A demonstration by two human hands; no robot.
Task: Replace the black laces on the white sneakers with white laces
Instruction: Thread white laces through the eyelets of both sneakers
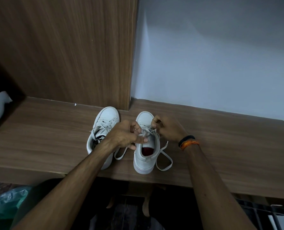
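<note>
Currently, at frame centre, two white sneakers stand on the wooden shelf (38, 130). Left hand (124, 135) and right hand (167, 128) each pinch the white lace (148, 130) over the right-hand sneaker (144, 156). The left-hand sneaker (103, 127) sits just beside it.

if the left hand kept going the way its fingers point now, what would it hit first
The left hand points rightward at the white lace on the right white sneaker, so it would likely meet that lace, then the right hand. Depth is unclear.
</note>
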